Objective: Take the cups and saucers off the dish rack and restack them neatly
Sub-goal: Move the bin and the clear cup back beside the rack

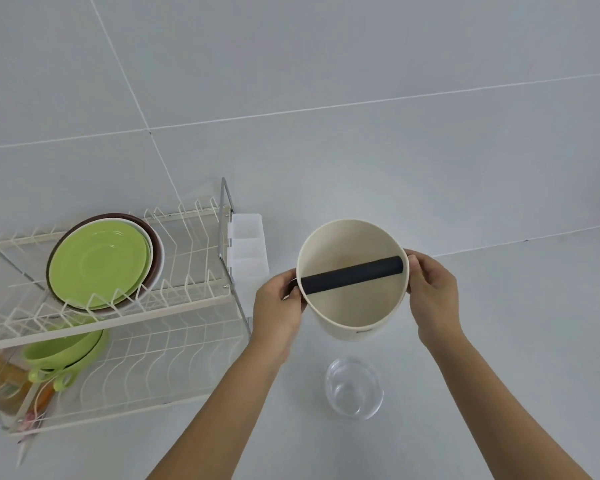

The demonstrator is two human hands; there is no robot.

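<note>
A two-tier white wire dish rack [174, 306] stands at the left. Its upper tier holds green, white and brown saucers [101, 261] standing on edge. Green cups [63, 355] lie stacked on the lower tier. Right of the rack I hold a cream round container [354, 306] with a black bar [352, 275] across its mouth. My left hand [278, 310] grips its left rim and my right hand [433, 292] grips its right rim.
A clear glass bowl [355, 389] sits on the pale counter just below the container. A white plastic cutlery holder [248, 251] hangs on the rack's right end. Orange and pink utensils [4, 382] lie at the rack's lower left. A tiled wall rises behind.
</note>
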